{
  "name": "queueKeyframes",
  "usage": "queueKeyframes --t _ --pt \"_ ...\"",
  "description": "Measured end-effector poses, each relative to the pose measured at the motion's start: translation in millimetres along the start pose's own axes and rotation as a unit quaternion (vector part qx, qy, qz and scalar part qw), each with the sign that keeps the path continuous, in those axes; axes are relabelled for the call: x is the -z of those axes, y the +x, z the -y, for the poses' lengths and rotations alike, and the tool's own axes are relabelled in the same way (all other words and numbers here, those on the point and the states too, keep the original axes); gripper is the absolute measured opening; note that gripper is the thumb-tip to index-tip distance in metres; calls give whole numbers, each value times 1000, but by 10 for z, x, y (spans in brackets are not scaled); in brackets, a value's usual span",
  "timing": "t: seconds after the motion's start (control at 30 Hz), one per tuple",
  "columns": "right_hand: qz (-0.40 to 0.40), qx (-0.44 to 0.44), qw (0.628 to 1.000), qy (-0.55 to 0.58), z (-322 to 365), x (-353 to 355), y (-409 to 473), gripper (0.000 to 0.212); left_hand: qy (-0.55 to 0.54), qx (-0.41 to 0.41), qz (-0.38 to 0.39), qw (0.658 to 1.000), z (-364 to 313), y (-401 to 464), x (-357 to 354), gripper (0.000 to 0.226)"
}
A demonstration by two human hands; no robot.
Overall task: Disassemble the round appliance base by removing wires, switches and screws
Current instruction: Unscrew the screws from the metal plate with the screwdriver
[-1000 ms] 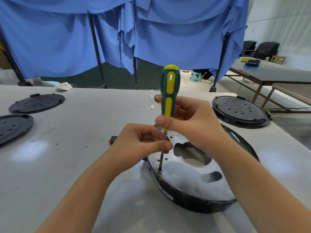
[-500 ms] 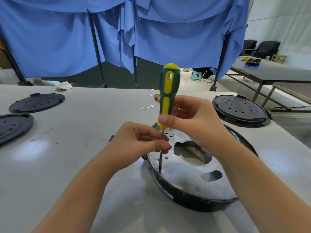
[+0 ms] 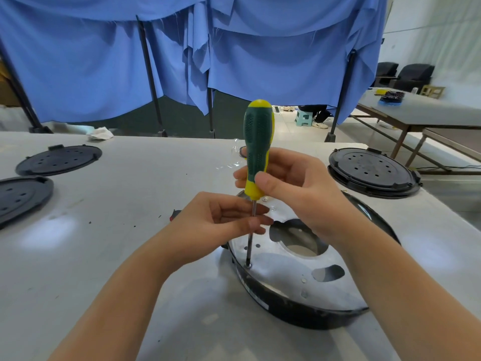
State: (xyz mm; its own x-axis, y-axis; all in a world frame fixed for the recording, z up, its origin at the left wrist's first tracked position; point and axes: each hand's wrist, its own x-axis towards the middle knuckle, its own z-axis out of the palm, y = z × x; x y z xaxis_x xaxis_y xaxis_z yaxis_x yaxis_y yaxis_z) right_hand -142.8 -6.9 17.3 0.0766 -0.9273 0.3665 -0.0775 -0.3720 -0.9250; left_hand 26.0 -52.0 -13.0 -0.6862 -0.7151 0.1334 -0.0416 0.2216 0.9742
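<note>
The round appliance base (image 3: 291,306), black-rimmed with a shiny metal plate inside, lies on the white table in front of me. A green and yellow screwdriver (image 3: 257,142) stands upright with its tip in a screw (image 3: 248,265) near the plate's left edge. My right hand (image 3: 294,188) grips the lower handle, thumb on the yellow collar. My left hand (image 3: 221,220) pinches the steel shaft between thumb and fingers.
Two black round covers (image 3: 59,160) (image 3: 20,196) lie at the far left, and another black round base (image 3: 372,173) at the right. A white rag (image 3: 100,132) and clear plastic wrap (image 3: 234,157) sit near the back edge. A second table (image 3: 426,110) stands at the right.
The handle has turned about its axis: its yellow stripe faced me before, the green side faces me now. Both hands stay in place on the tool.
</note>
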Motion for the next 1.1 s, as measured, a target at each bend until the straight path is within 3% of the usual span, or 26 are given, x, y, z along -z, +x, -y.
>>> queueKeyframes --t 0.17,0.3,0.53,0.63,0.77,0.9,0.97,1.1 --pt "-14 4 999 -52 6 -38 9 28 -6 4 -50 999 -19 6 -18 11" --pt "-65 20 994 -81 -22 -32 25 37 24 -21 -98 995 12 36 -66 21" --pt "-17 7 1000 8 -38 15 25 33 -2 -1 -17 1000 -4 -2 -2 16" --pt "-35 4 998 -52 -20 -4 28 32 -2 -3 -65 998 -7 17 -36 11" --pt "-58 20 996 -72 -23 -25 21 23 30 -28 -98 994 33 49 -66 23" --pt "-38 13 997 -69 -38 1 25 17 14 -12 -19 1000 14 10 -11 13" --pt "-23 -4 998 -51 -38 15 28 22 11 -2 3 1000 10 -4 16 20" --pt "-18 -9 999 -48 -18 2 26 29 19 -7 -69 997 3 19 -37 14"
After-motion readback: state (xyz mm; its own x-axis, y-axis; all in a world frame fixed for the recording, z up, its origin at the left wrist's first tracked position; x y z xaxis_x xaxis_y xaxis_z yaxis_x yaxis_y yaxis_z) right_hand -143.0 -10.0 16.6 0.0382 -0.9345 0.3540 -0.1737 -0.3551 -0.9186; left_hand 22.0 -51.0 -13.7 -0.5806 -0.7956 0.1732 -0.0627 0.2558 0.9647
